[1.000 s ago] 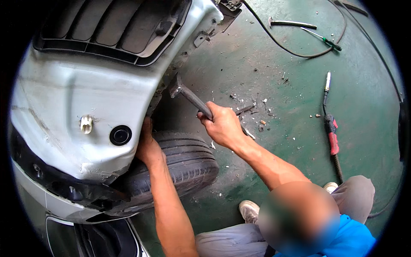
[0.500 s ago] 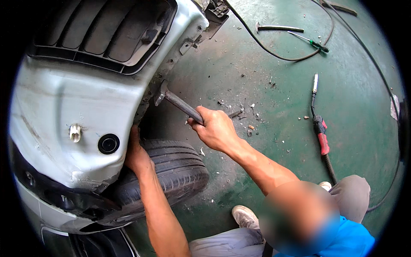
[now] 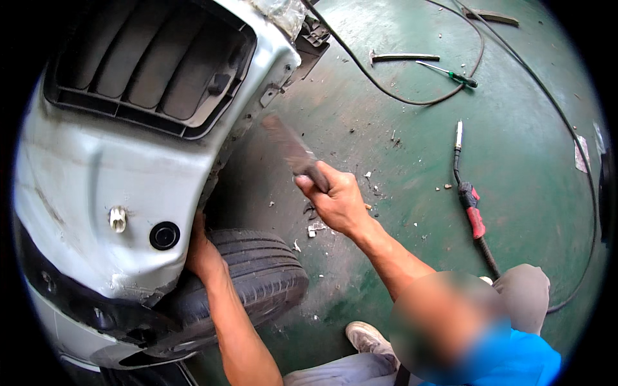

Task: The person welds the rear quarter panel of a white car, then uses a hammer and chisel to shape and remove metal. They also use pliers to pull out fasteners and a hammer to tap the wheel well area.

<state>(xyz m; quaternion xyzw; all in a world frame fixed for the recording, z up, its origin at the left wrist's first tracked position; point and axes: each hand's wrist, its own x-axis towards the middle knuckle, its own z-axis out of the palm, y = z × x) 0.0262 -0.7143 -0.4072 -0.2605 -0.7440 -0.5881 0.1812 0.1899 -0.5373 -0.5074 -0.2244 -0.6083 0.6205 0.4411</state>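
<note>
My right hand (image 3: 335,199) is wrapped round the handle of a hammer (image 3: 293,148), whose far end is smeared by motion. The hammer is in the air, a little right of the edge of a pale car body panel (image 3: 135,167). At the lower edge of that panel, just above a black tire (image 3: 257,264), sits my left hand (image 3: 205,254). Its fingers reach behind the panel and are hidden. A white plastic clip (image 3: 118,219) and a round black plug (image 3: 164,235) are set in the panel.
A black slatted vent (image 3: 151,64) fills the panel's top. On the green floor lie a welding torch (image 3: 472,212) with its cable, another hammer (image 3: 405,57), a green-handled screwdriver (image 3: 457,76), a black hose (image 3: 380,80) and scattered debris (image 3: 315,228). My shoe (image 3: 367,338) is near the tire.
The hammer has swung away from the panel edge to the right, and my right hand moved right and slightly down with it. My left hand stays at the panel. The whole view has shifted slightly.
</note>
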